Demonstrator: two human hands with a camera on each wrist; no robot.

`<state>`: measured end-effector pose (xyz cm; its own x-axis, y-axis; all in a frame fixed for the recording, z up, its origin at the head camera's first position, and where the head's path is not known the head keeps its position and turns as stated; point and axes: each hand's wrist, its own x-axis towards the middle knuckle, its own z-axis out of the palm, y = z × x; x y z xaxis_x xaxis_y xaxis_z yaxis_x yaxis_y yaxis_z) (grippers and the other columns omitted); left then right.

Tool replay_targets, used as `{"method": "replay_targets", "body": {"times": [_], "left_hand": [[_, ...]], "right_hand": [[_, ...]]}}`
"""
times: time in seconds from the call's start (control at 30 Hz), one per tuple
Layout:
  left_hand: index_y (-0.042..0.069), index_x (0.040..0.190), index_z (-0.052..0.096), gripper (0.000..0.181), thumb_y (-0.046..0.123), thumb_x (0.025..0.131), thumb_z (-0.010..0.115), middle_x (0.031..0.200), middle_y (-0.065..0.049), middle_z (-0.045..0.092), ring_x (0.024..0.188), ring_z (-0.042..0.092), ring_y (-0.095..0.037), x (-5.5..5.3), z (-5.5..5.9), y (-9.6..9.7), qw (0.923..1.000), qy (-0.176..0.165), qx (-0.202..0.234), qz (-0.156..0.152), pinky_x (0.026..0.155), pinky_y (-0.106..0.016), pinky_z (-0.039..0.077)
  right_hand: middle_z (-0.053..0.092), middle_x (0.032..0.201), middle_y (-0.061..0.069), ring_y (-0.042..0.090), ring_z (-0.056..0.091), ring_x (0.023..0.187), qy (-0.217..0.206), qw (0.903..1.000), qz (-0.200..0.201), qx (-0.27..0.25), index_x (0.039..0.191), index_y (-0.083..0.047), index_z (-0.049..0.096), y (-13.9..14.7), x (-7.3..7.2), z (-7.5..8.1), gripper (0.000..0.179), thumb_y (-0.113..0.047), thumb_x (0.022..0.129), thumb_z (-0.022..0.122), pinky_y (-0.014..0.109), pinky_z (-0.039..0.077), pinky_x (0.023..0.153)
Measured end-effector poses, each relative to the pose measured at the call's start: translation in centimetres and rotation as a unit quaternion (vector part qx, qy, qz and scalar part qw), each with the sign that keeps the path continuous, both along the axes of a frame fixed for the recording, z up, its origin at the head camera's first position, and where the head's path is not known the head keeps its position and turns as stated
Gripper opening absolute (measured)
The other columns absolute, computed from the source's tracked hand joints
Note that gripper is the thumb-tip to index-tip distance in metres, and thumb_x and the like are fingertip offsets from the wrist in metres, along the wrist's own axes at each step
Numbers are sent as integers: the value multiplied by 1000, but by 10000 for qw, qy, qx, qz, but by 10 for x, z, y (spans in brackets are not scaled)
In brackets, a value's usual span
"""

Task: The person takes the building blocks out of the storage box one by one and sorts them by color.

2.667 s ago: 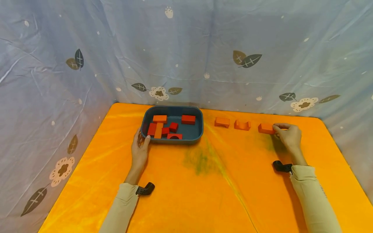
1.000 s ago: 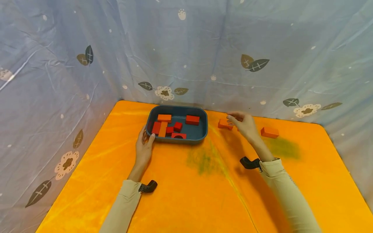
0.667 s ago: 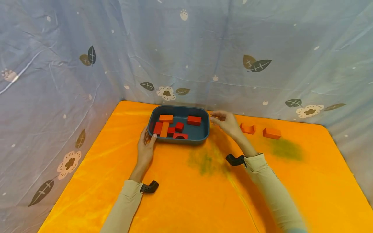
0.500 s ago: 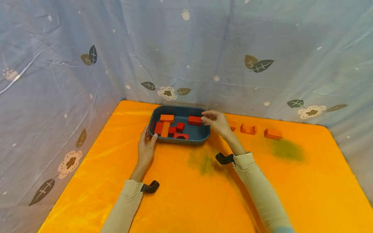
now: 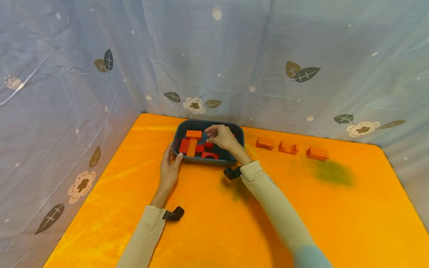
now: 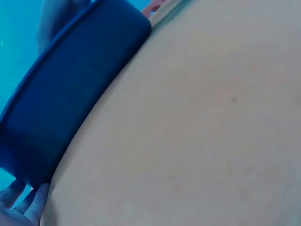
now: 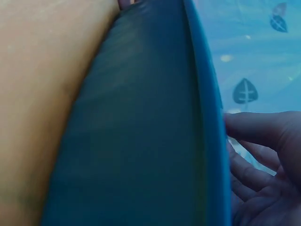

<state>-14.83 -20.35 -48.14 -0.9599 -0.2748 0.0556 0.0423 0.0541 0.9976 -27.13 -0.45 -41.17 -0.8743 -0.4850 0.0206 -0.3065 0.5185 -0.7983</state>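
Observation:
My left hand (image 5: 169,171) holds the left front corner of a dark blue tray (image 5: 187,160). Its thumb lies against the front wall, and its fingers lie along the left end. Above the inside of the tray is my right hand (image 5: 223,138), fingers loosely bent, with nothing visible in them. Beneath and beside it lie toy blocks: an orange rectangular block (image 5: 194,134), a long orange block (image 5: 191,148), a red block (image 5: 184,145), a red arch block (image 5: 214,156) and small red cubes (image 5: 199,149). The right hand mostly hides a red block at the tray's right side.
Right of the tray, a row on the yellow cloth (image 5: 207,223) holds an orange arch block (image 5: 265,142), an orange U-shaped block (image 5: 288,147) and an orange rectangular block (image 5: 317,153). A grey-blue patterned curtain (image 5: 201,48) hangs behind and at the left.
My right hand has let go of the orange rectangular block at the row's right end and moved left over the tray. The left hand has stayed on the tray.

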Motion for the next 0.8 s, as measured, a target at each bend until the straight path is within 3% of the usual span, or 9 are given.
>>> {"method": "replay_targets", "body": {"times": [0.17, 0.33, 0.47, 0.57, 0.7, 0.8], "left_hand": [[11, 155, 28, 65, 23, 100, 59, 153, -12, 37, 139, 35, -28, -2, -3, 1, 9999, 100, -70, 60, 115, -43, 30], [11, 154, 30, 64, 23, 99, 60, 152, -12, 38, 139, 36, -27, -2, -2, 0, 9999, 112, -63, 109, 115, -42, 30], [6, 154, 28, 64, 20, 100, 59, 154, -16, 35, 140, 33, -30, 3, 13, 3, 10000, 60, 10, -5, 116, -44, 28], [5, 154, 27, 64, 16, 100, 58, 154, -17, 34, 141, 33, -31, 2, 14, 3, 10000, 67, 66, -23, 116, -45, 27], [11, 155, 28, 63, 20, 100, 58, 154, -13, 35, 140, 34, -29, -2, -1, 0, 10000, 65, 27, 64, 114, -46, 31], [11, 155, 28, 64, 23, 100, 58, 154, -12, 34, 140, 33, -29, -1, -3, -1, 9999, 64, 2, 83, 113, -48, 32]], "right_hand": [[66, 115, 15, 27, 64, 103, -144, 9993, 171, 304, 123, 0, 66, -21, -11, -1, 41, -2, 84, 76, 34, 52, 92], [65, 121, 16, 28, 60, 111, -215, 9976, -47, 657, 124, -3, 66, -32, -22, -6, 40, -5, 85, 76, 37, 49, 97], [64, 120, 15, 28, 59, 110, -145, 9961, -122, 864, 125, -3, 65, -35, -27, -14, 41, -7, 86, 75, 36, 50, 96], [65, 118, 14, 27, 60, 107, -6, 9962, -138, 856, 126, -4, 64, -38, -27, -20, 41, -9, 87, 74, 35, 51, 94], [66, 115, 12, 25, 62, 104, 198, 9950, -227, 952, 125, -5, 65, -41, -25, -24, 40, -14, 88, 75, 35, 52, 91], [68, 112, 12, 24, 63, 100, 270, 9951, -265, 911, 123, -5, 67, -41, -24, -26, 39, -17, 87, 76, 34, 53, 89]]}}
